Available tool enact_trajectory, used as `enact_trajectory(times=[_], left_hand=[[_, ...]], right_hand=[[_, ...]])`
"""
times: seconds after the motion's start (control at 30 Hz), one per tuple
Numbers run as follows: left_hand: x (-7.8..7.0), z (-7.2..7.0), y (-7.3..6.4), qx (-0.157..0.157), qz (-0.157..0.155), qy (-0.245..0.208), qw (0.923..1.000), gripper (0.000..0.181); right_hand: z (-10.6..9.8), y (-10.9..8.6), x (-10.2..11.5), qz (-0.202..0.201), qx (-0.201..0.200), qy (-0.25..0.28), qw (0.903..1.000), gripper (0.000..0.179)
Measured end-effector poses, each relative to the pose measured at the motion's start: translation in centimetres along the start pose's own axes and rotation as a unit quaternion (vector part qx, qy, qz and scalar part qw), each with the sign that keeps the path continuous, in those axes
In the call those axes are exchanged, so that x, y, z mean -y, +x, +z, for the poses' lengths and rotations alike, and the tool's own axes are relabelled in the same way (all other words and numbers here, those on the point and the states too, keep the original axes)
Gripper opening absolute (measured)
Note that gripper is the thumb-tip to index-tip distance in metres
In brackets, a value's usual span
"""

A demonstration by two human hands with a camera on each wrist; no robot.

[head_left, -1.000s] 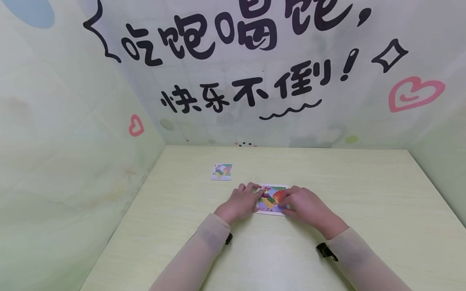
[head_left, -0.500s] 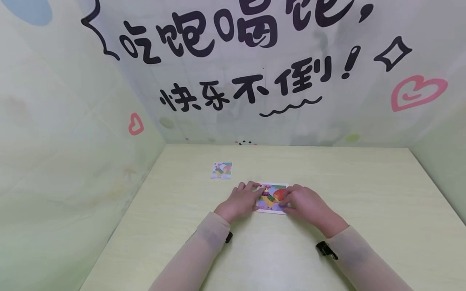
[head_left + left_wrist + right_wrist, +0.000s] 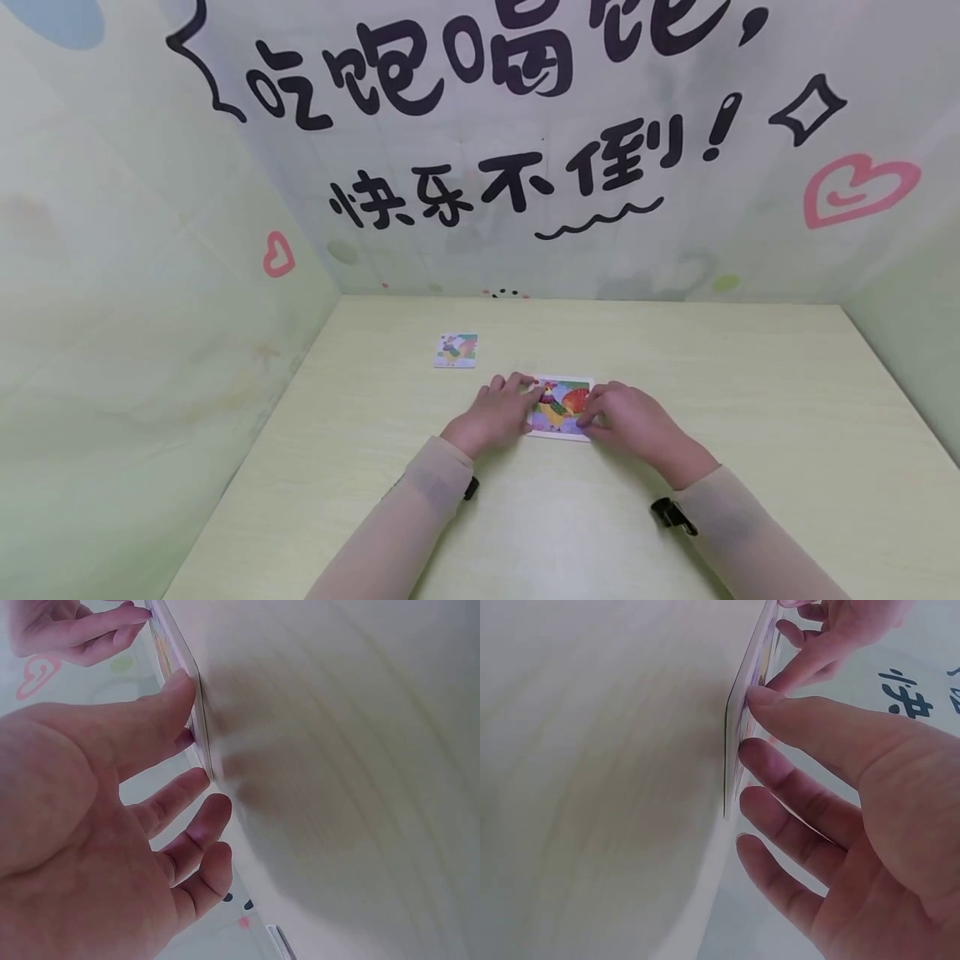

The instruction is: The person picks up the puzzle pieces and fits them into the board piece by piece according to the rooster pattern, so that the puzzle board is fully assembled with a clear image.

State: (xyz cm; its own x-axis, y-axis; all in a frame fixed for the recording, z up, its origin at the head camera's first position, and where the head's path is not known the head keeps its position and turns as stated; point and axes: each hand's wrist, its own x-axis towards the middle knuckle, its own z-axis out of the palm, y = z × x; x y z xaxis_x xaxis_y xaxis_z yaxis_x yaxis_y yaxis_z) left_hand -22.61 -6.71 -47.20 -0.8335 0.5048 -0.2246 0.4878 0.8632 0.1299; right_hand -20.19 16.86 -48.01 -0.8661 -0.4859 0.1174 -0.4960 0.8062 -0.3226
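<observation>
In the head view, a rooster jigsaw puzzle in a white tray lies flat on the table. My left hand rests at its left side, thumb tip near the lower corner and a fingertip on the picture's upper left. In the left wrist view the thumb touches the tray edge, and the other fingers are spread and loosely bent. My right hand touches the picture's right part with thumb and index fingertips; its remaining fingers hang relaxed in the right wrist view. Those fingertips hide part of the right border.
A small square card with a paler rooster picture lies behind and left of the puzzle. The pale wooden table ends at a printed cloth backdrop. Black devices sit at the wrists.
My right fingertips have slid slightly toward the picture's right border, uncovering more of the red tail. My left hand has stayed in place on the puzzle.
</observation>
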Motion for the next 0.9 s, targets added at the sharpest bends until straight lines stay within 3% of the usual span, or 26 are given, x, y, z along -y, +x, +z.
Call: enact_trajectory(times=[0.33,0.67,0.9], left_hand=[[0.21,-0.22,0.35,-0.003,-0.005,-0.002,1.0000,0.067],[0.61,-0.90,0.89,0.002,-0.001,-0.030,0.9996,0.068],[0.59,-0.91,0.66,-0.011,0.007,-0.023,0.9997,0.068]], right_hand=[[0.39,0.08,0.02,0.036,0.017,0.057,0.9976,0.009],[0.43,0.18,0.03,0.037,0.008,0.042,0.9984,0.010],[0.72,0.08,0.25,0.008,-0.005,-0.016,0.9998,0.011]])
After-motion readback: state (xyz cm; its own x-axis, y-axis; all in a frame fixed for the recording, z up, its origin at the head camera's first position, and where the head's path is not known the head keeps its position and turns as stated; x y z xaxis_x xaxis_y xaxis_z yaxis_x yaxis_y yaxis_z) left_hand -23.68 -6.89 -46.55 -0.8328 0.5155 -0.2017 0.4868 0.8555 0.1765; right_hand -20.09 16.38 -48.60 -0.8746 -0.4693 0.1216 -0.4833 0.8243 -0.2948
